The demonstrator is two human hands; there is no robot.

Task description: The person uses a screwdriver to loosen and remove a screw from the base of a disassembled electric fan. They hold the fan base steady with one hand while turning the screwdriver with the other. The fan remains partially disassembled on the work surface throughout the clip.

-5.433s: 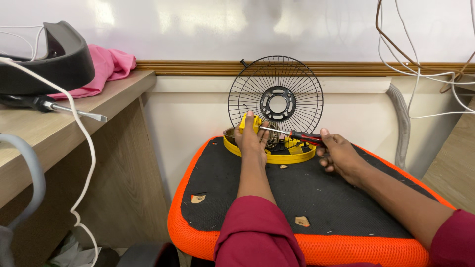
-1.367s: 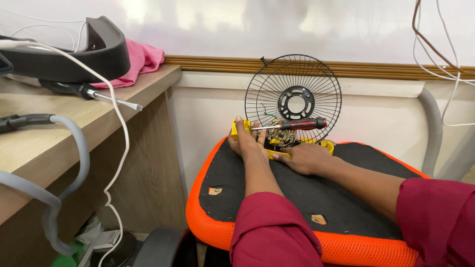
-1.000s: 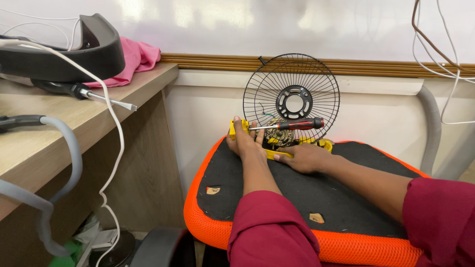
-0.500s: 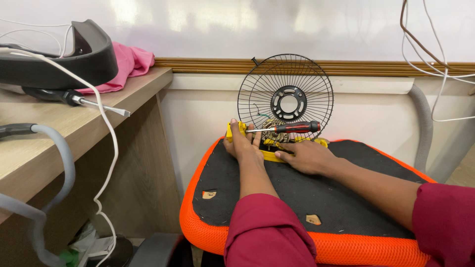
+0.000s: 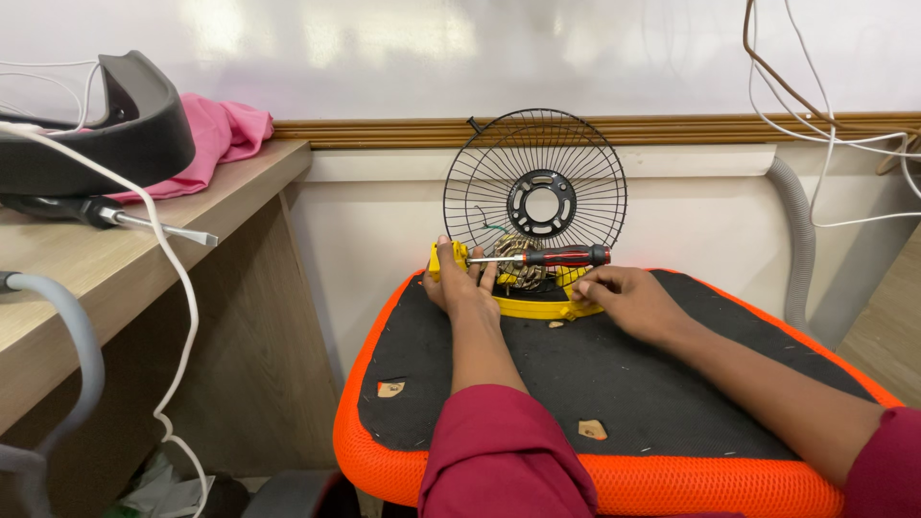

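Note:
A yellow fan housing [image 5: 552, 308] with a copper-wound motor [image 5: 521, 261] sits at the far edge of a black pad with an orange rim [image 5: 614, 477]. A black wire fan guard [image 5: 533, 197] stands upright behind it. My left hand [image 5: 463, 289] grips the housing's left side, fingers up against the yellow post. A screwdriver with a red and black handle [image 5: 564, 256] lies level across the top of the housing, tip pointing left toward my left fingers. My right hand [image 5: 625, 301] sits below the handle, its fingertips pinched on the yellow rim.
A wooden shelf [image 5: 115, 278] on the left carries a second screwdriver [image 5: 115, 217], a dark curved casing [image 5: 106, 134], a pink cloth [image 5: 216, 134] and a white cable [image 5: 177, 288]. A grey corrugated hose [image 5: 796, 240] and loose wires [image 5: 825, 105] hang at the right wall.
My right hand has let go of the screwdriver it held 5.4 s ago and dropped to the yellow rim. The screwdriver stays across the housing. The view shifted slightly.

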